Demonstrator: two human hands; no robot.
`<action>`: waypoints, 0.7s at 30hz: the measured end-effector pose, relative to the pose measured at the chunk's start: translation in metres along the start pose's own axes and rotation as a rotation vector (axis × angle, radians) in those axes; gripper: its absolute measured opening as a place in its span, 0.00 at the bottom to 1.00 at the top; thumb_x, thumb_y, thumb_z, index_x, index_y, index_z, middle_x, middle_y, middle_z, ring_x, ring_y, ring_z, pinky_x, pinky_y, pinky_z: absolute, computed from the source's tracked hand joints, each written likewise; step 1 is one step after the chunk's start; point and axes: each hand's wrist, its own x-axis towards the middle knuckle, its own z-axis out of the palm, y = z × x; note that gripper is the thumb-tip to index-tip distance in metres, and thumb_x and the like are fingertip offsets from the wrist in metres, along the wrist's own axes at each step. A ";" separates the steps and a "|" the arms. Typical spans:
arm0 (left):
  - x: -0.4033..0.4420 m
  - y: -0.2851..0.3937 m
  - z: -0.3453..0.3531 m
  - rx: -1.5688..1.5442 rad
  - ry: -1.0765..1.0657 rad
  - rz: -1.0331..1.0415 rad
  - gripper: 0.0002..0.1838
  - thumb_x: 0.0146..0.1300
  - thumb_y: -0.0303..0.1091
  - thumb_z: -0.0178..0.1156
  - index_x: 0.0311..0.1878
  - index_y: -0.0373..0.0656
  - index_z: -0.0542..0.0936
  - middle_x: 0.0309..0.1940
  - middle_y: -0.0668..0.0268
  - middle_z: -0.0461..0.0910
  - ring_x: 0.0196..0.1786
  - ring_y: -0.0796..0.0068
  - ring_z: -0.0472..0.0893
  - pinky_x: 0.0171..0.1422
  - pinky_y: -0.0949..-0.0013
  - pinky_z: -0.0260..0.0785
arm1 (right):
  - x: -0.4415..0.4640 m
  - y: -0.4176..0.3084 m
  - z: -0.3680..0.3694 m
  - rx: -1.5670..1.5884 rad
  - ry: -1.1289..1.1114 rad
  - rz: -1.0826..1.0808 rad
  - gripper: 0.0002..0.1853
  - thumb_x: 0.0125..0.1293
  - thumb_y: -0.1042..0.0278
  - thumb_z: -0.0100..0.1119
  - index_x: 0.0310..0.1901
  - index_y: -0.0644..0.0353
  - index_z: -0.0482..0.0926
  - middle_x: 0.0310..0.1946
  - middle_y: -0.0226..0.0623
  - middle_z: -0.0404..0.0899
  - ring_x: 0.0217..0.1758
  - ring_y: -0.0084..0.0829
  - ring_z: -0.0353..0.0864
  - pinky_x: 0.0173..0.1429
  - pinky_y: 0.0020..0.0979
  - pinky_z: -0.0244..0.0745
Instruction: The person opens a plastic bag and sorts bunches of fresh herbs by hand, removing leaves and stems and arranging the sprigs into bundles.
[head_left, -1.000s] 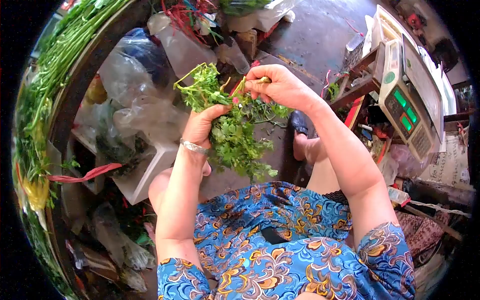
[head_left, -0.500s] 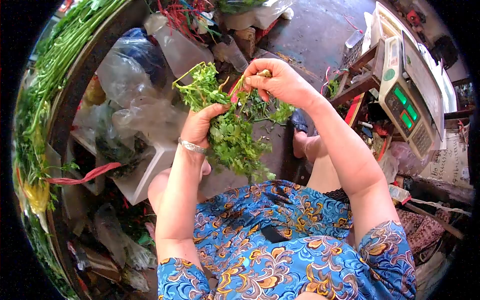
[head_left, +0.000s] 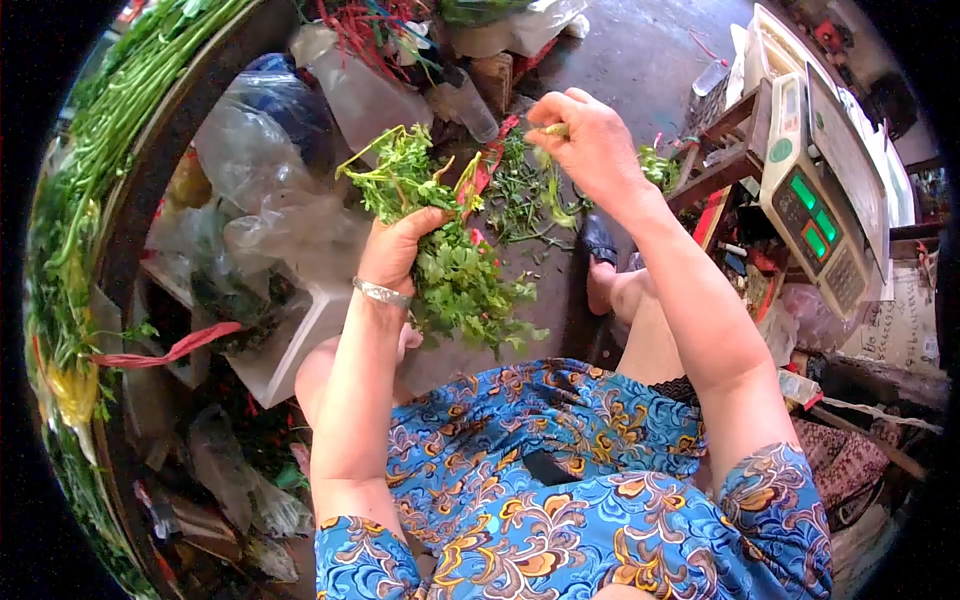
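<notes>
Many long green stems [head_left: 130,110] lie heaped far to the left of the leafy bunch [head_left: 465,285], well apart from it. A loose red ribbon [head_left: 170,348] comes next, also left of the bunch, and crumpled clear plastic bags [head_left: 290,230] fill the space nearer to it on that side. Then comes the left hand [head_left: 395,245], closed around the bunch's left side with the thumb laid across the stems. The bunch hangs in that grip, its long axis slanting from a leafy tuft on the left, beyond the thumb, to a fuller spread of leaves on the right, nearer the person. Bare stalk ends [head_left: 467,180] and a red strip [head_left: 490,165] stand at its far edge, leaning rightward. Green scraps [head_left: 515,195] lie scattered beyond the bunch. The right hand [head_left: 600,145] is right of the bunch and beyond it, clear of the leaves, its fingertips pinched on a pale green bit [head_left: 557,130]; whether the blurred strand [head_left: 555,200] below joins that bit, I cannot tell. So the left hand touches the bunch, while the right is apart from it, on the side the stalk ends lean toward. A weighing scale [head_left: 820,210] stands farthest right of the bunch, well apart.
</notes>
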 end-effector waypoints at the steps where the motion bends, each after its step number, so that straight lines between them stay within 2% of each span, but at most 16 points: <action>1: 0.000 0.000 0.000 0.001 0.000 -0.002 0.20 0.53 0.18 0.57 0.52 0.35 0.75 0.41 0.59 0.82 0.39 0.66 0.83 0.44 0.62 0.81 | -0.003 -0.003 0.003 -0.005 0.008 0.029 0.06 0.57 0.75 0.62 0.37 0.62 0.79 0.26 0.33 0.75 0.31 0.22 0.75 0.38 0.25 0.71; 2: 0.000 0.000 0.001 0.014 0.002 -0.014 0.20 0.53 0.18 0.57 0.52 0.34 0.75 0.41 0.58 0.81 0.38 0.65 0.83 0.44 0.61 0.81 | -0.005 -0.004 0.006 -0.006 0.008 0.033 0.06 0.57 0.75 0.62 0.37 0.62 0.79 0.26 0.33 0.75 0.31 0.22 0.75 0.38 0.25 0.71; 4: 0.001 0.001 0.003 0.025 0.004 -0.025 0.20 0.53 0.18 0.57 0.52 0.34 0.75 0.41 0.58 0.81 0.38 0.65 0.83 0.43 0.61 0.81 | -0.005 -0.011 0.012 0.300 -0.147 0.054 0.06 0.57 0.74 0.65 0.37 0.62 0.80 0.27 0.30 0.74 0.31 0.20 0.74 0.38 0.24 0.70; 8: 0.003 -0.002 0.006 -0.003 -0.042 0.024 0.20 0.53 0.17 0.56 0.51 0.34 0.75 0.41 0.57 0.81 0.38 0.65 0.83 0.42 0.60 0.81 | -0.011 -0.032 0.014 0.350 -0.195 0.067 0.06 0.56 0.72 0.66 0.33 0.63 0.79 0.28 0.31 0.75 0.32 0.20 0.74 0.38 0.24 0.70; 9: 0.005 -0.003 0.004 0.009 -0.058 0.007 0.22 0.53 0.18 0.57 0.54 0.35 0.73 0.43 0.57 0.81 0.41 0.64 0.83 0.47 0.60 0.81 | -0.012 -0.031 0.016 0.275 -0.229 0.037 0.08 0.55 0.69 0.68 0.32 0.63 0.79 0.29 0.34 0.77 0.32 0.26 0.77 0.38 0.27 0.72; 10: 0.006 -0.004 0.003 0.022 -0.075 -0.012 0.24 0.54 0.19 0.57 0.57 0.37 0.71 0.45 0.57 0.81 0.43 0.62 0.83 0.51 0.59 0.80 | -0.014 -0.031 0.018 0.276 -0.228 0.040 0.08 0.55 0.69 0.68 0.32 0.63 0.79 0.29 0.34 0.77 0.32 0.26 0.77 0.38 0.27 0.72; 12: 0.006 -0.006 0.007 0.060 -0.056 -0.001 0.23 0.54 0.18 0.57 0.55 0.36 0.72 0.44 0.58 0.81 0.42 0.64 0.83 0.50 0.61 0.80 | -0.018 -0.031 0.022 0.117 -0.205 0.010 0.11 0.53 0.64 0.69 0.32 0.61 0.80 0.30 0.37 0.78 0.33 0.33 0.79 0.39 0.33 0.74; 13: 0.003 -0.007 0.010 0.124 -0.034 0.069 0.20 0.53 0.18 0.57 0.52 0.35 0.75 0.42 0.59 0.82 0.40 0.67 0.83 0.46 0.63 0.80 | -0.018 -0.028 0.025 0.109 -0.197 0.014 0.12 0.53 0.62 0.68 0.32 0.61 0.80 0.29 0.41 0.78 0.33 0.39 0.80 0.40 0.36 0.74; 14: 0.002 -0.007 0.013 0.187 -0.012 0.139 0.18 0.53 0.17 0.57 0.50 0.34 0.77 0.40 0.60 0.82 0.38 0.69 0.83 0.42 0.65 0.80 | -0.019 -0.028 0.027 0.109 -0.196 0.016 0.12 0.53 0.62 0.68 0.32 0.61 0.80 0.29 0.41 0.78 0.33 0.39 0.80 0.40 0.36 0.74; 18: 0.005 -0.016 0.006 0.287 0.047 0.228 0.18 0.52 0.17 0.57 0.49 0.36 0.78 0.39 0.65 0.82 0.38 0.73 0.82 0.44 0.68 0.78 | -0.020 -0.030 0.028 0.112 -0.220 0.071 0.08 0.56 0.66 0.62 0.33 0.61 0.79 0.27 0.43 0.78 0.34 0.43 0.79 0.39 0.37 0.73; 21: 0.008 -0.015 0.003 0.335 0.087 0.165 0.18 0.53 0.17 0.57 0.48 0.36 0.78 0.39 0.65 0.82 0.38 0.73 0.82 0.44 0.68 0.78 | -0.020 -0.030 0.027 0.108 -0.222 0.030 0.07 0.55 0.67 0.61 0.32 0.61 0.77 0.26 0.44 0.77 0.33 0.45 0.78 0.38 0.38 0.73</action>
